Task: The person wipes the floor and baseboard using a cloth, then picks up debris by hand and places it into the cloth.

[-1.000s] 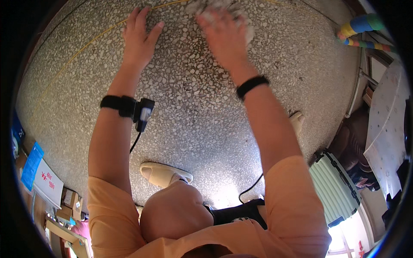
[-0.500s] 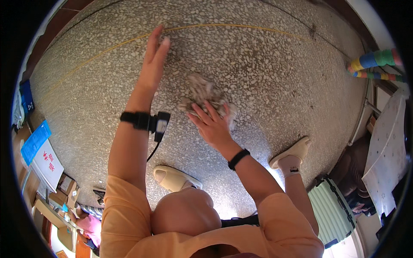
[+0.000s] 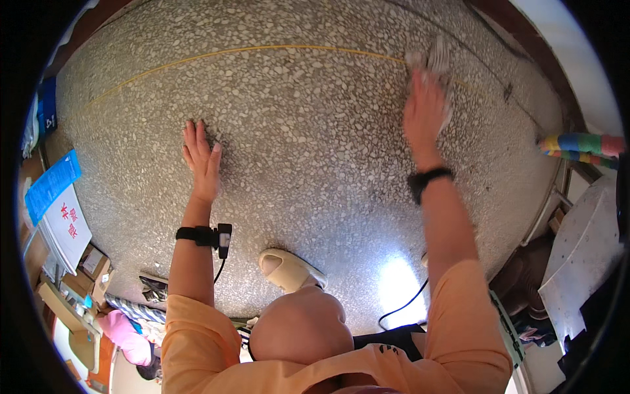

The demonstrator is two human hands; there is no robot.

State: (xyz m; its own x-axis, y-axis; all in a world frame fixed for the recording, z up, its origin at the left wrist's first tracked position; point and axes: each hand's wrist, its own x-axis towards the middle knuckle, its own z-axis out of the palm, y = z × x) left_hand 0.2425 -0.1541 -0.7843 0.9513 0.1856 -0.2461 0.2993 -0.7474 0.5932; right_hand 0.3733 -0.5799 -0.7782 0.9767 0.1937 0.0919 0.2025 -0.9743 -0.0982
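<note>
My right hand is at the far right, reaching forward over a grey-white rag bunched on the speckled stone floor. Motion smears its fingers, which press on the rag, and cloth shows past the fingertips and along the hand's edge. Farther left and nearer to me, my left hand is open with nothing in it. Its fingers are stretched forward, and the palm seems to rest on the floor. A black strap with a small device circles my left forearm; a black band is on my right wrist.
A thin yellow line curves across the far floor, passing the rag. My beige slipper is in front. Striped coloured tubes and a pale green suitcase stand right. Boxes and a person in pink are at left.
My right hand has swept the rag from the middle of the floor to the far right. My left hand has come back toward me and left, down to the floor.
</note>
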